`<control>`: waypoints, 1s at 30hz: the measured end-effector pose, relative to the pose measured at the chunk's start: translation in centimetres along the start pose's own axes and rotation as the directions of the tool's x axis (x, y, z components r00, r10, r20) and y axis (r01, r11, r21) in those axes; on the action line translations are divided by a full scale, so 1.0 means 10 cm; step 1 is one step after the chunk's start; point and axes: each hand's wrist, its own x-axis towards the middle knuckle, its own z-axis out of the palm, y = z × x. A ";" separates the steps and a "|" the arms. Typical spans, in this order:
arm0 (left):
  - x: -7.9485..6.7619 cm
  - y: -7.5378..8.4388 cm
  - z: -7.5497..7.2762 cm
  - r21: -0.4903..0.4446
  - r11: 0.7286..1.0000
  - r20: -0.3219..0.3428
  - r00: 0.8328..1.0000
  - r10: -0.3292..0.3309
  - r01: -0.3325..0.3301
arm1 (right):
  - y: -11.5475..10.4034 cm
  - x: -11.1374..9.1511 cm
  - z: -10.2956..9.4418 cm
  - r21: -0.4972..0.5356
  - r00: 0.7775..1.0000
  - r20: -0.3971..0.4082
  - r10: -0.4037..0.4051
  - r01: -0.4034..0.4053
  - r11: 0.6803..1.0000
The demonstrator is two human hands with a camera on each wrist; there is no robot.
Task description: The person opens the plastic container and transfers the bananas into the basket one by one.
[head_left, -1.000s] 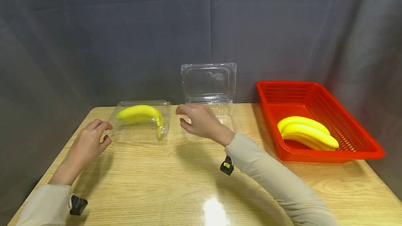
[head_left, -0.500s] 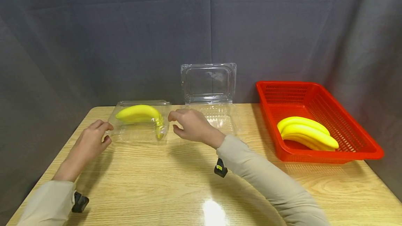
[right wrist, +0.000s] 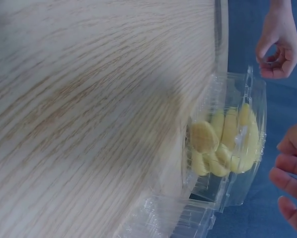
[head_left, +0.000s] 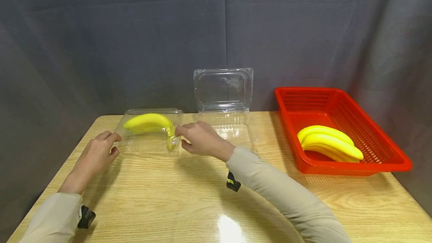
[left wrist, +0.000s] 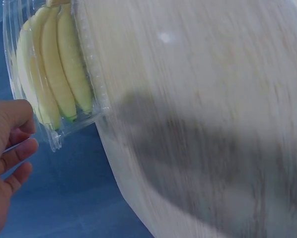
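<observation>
A clear plastic clamshell box (head_left: 135,143) sits at the table's back left with its lid down over a bunch of yellow bananas (head_left: 148,120). My left hand (head_left: 98,151) is at the box's left end, fingers loosely bent; in the left wrist view the left hand (left wrist: 9,144) has its index fingertip right at the box's front corner by the bananas (left wrist: 54,64). My right hand (head_left: 206,140) is at the opposite end, its index fingertip overlapping the banana stem end in the head view. In the right wrist view, that right hand (right wrist: 292,181) shows loosely curved fingers holding nothing.
A second clear clamshell box (head_left: 224,89) stands with its lid raised behind my right hand. At the right, a red basket (head_left: 287,134) holds another bunch of bananas (head_left: 327,143). A grey curtain (head_left: 287,29) hangs behind the wooden table (head_left: 162,198).
My right hand has moved left, from in front of the lid-raised box to the right end of the banana-filled box. The left hand has stayed nearly still.
</observation>
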 end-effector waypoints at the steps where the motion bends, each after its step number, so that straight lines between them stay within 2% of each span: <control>1: 0.00 -0.01 0.01 0.003 1.000 0.004 1.000 0.000 0.000 | 0.00 0.01 0.00 -0.001 1.000 0.005 -0.005 0.005 1.000; 5: -0.02 -0.02 0.03 0.011 1.000 0.006 1.000 0.016 -0.016 | -0.02 0.04 0.03 -0.021 0.999 0.036 -0.023 0.024 0.999; 11: -0.03 -0.02 0.07 0.022 0.998 -0.016 0.998 0.061 -0.061 | -0.04 0.09 0.08 -0.030 0.991 0.133 0.004 0.000 1.000; 21: -0.04 -0.05 0.09 0.036 0.997 -0.020 0.997 0.071 -0.070 | -0.09 0.19 0.15 -0.072 0.978 0.208 -0.012 0.028 0.997; 25: -0.04 -0.06 0.10 0.042 0.996 -0.021 0.997 0.076 -0.075 | -0.11 0.21 0.20 -0.138 0.977 0.211 -0.037 0.067 0.988; 30: -0.03 -0.07 0.12 0.055 0.995 -0.027 0.996 0.086 -0.085 | -0.11 0.20 0.24 -0.272 0.977 0.207 -0.059 0.115 0.955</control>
